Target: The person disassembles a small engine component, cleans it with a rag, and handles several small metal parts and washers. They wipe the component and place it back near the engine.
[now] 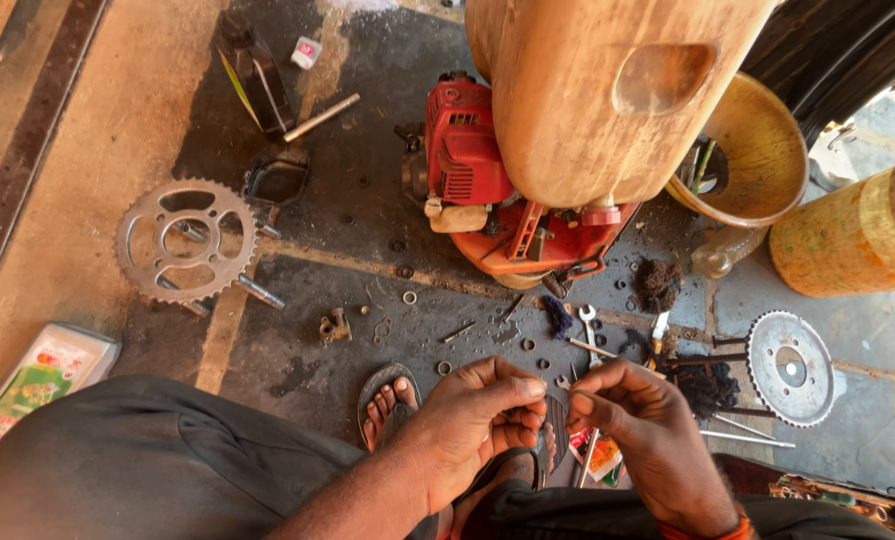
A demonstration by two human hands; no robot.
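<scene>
low in the middle of the view, just above the person's knees, the left hand point(477, 420) and the right hand point(637, 420) meet almost fingertip to fingertip over the oily floor point(367, 230). the left fingers point(527, 388) are pinched together, thumb against forefinger, on something too small to make out; it may be a nut or washer like the loose washers point(409, 297) scattered on the floor ahead, but i cannot tell. the right fingers point(582, 403) are curled and closed too, their tips pointing left toward the left thumb, and whether they grip a part of their own is hidden. so the small thing lies between the two hands, at the left fingertips and just to the left of the right ones, with the left hand the nearer. a thin metal rod point(589, 455) runs down from under the right hand toward a small printed packet point(602, 462), its long axis near upright in the view; i cannot tell if the hand holds it. beyond the hands a spanner point(589, 330) lies on the floor, long axis pointing away from the person. a red engine point(467, 160) sits further ahead under a big tan tank point(587, 90). a large sprocket point(185, 240) lies well apart to the left, a smaller sprocket point(789, 368) to the right near the right hand. a sandalled foot point(387, 400) rests just left of the left hand
</scene>
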